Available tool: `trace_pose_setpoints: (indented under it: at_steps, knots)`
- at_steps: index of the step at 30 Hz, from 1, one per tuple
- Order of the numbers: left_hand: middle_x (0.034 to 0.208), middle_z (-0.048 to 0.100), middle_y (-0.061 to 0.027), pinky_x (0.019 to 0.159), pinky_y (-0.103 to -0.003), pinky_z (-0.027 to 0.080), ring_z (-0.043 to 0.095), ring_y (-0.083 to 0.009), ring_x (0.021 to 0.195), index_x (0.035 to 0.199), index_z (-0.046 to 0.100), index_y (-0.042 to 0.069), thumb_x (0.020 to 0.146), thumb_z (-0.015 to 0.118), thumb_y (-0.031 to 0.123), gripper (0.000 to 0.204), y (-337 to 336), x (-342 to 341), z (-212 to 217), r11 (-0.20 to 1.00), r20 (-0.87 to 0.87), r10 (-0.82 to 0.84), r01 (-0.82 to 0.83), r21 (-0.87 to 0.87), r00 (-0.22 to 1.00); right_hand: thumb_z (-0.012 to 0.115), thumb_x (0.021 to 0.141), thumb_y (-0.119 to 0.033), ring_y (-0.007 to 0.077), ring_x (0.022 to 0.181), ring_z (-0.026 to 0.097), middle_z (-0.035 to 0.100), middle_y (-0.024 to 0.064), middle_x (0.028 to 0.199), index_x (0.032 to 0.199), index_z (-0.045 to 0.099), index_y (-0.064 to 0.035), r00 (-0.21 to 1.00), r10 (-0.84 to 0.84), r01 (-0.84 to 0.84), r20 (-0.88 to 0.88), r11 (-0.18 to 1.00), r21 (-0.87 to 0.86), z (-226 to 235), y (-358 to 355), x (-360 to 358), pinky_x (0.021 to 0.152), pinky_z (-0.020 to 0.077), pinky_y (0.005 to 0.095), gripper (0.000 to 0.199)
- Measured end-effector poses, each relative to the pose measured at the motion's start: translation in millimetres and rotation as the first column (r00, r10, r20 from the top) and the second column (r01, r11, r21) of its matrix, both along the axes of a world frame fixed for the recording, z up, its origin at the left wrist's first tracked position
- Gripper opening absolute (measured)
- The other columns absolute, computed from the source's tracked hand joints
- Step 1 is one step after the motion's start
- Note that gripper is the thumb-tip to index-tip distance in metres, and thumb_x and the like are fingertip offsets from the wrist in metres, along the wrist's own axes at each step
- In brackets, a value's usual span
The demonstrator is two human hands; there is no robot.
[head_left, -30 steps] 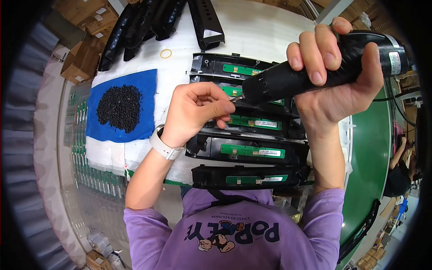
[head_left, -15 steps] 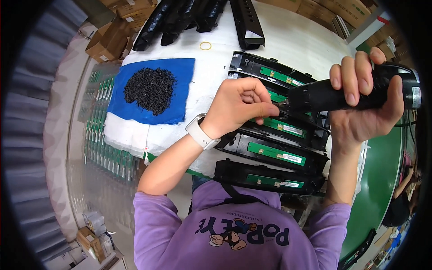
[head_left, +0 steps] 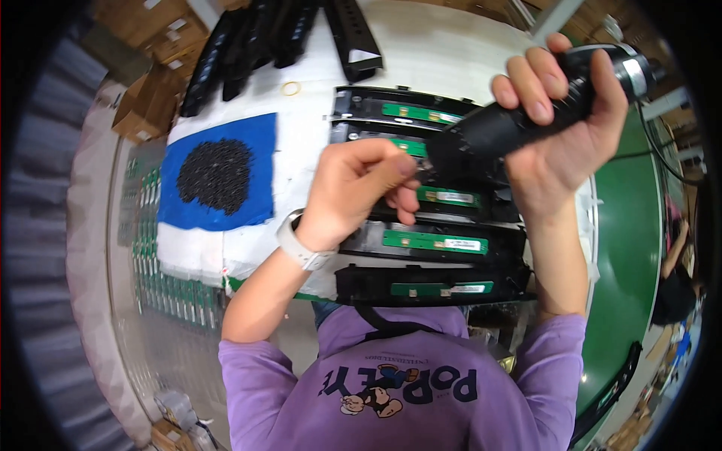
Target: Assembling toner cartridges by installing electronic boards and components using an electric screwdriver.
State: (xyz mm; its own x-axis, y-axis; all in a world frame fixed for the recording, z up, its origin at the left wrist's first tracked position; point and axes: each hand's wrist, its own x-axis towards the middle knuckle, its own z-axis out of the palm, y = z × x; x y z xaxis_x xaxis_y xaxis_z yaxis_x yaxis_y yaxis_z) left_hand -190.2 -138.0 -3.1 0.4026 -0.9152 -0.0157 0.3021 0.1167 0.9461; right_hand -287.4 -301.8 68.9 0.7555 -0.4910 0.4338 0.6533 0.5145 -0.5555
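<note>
My right hand (head_left: 560, 124) is wrapped around a black electric screwdriver (head_left: 489, 135), whose body slants with its rear end toward the far right. The narrow tip points left and meets the fingertips of my left hand (head_left: 353, 188). Thumb and index finger pinch together at that tip; whatever is between them is too small and blurred to make out. Below both hands lie several long black plastic housings (head_left: 353, 244) in a row, each with a green circuit board (head_left: 435, 243) inside. Parts of the middle housings are hidden by my hands and the screwdriver.
A heap of small black screws (head_left: 218, 177) lies on a blue cloth (head_left: 259, 203) to the left. More black housings (head_left: 353, 41) and a yellow rubber band (head_left: 291, 89) lie farther back. Green circuit boards (head_left: 177, 289) stand at left. A cable (head_left: 662, 146) hangs at right.
The whole view has shifted, so the table's things sit farther left. The screwdriver slants more steeply, its rear end raised in the picture. My left fingers remain pinched at its tip.
</note>
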Motion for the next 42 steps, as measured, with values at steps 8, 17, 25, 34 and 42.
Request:
trace_pose_setpoints:
  at_steps: [8,17,25,34,42]
  knots:
    - [0.089,0.064,-0.0087,0.067,-0.022,0.047,0.064,-0.0151,0.078,0.093,0.059,-0.002,0.096,0.044,0.028,0.034,3,10,13,0.985,0.405,0.162,-0.173,-0.009,0.9,0.048,0.089,-0.035,0.0095,0.05,0.039,0.042,-0.001,0.064,0.099,0.05,-0.0026,1.0,-0.013,0.013,0.004,0.999,-0.051,-6,-14,-23,0.057,0.0366,0.0279,0.034]
    - [0.085,0.058,-0.0112,0.066,-0.039,0.046,0.057,-0.0307,0.081,0.088,0.064,0.004,0.081,0.063,0.033,0.03,108,77,15,0.428,0.89,-0.438,-0.9,0.08,-0.129,0.059,0.082,-0.033,0.0095,0.041,0.041,0.045,0.0011,0.06,0.104,0.043,-0.0019,0.963,-0.21,0.075,-0.172,0.816,-0.573,-26,-36,-72,0.043,0.037,0.025,0.041]
    - [0.069,0.051,-0.0125,0.054,-0.032,0.04,0.049,-0.0221,0.055,0.08,0.058,-0.003,0.081,0.062,0.007,0.011,139,108,-9,0.601,0.985,-0.164,-0.787,0.141,0.051,0.059,0.081,-0.036,0.0107,0.04,0.042,0.044,0.001,0.057,0.103,0.043,-0.0014,0.938,-0.295,0.147,-0.181,0.814,-0.562,-40,-38,-72,0.043,0.0372,0.0254,0.043]
    - [0.069,0.056,-0.0092,0.058,-0.026,0.042,0.05,-0.0141,0.059,0.084,0.058,-0.003,0.09,0.055,0.013,0.017,124,102,-7,0.579,0.999,0.048,-0.814,-0.044,-0.02,0.058,0.076,-0.014,0.0116,0.037,0.039,0.046,0.0061,0.051,0.091,0.049,0.0034,0.961,-0.255,0.2,-0.108,0.908,-0.369,-42,-34,-65,0.037,0.0331,0.0238,0.025]
    - [0.071,0.056,0.001,0.058,-0.019,0.039,0.049,-0.0056,0.063,0.084,0.059,0.002,0.092,0.054,0.018,0.019,96,90,-8,0.681,0.848,0.324,-0.726,0.097,0.419,0.059,0.082,-0.037,0.0107,0.041,0.042,0.044,0.0012,0.057,0.103,0.043,-0.0016,0.935,-0.3,0.149,-0.19,0.817,-0.557,-42,-35,-69,0.044,0.0375,0.0259,0.044]
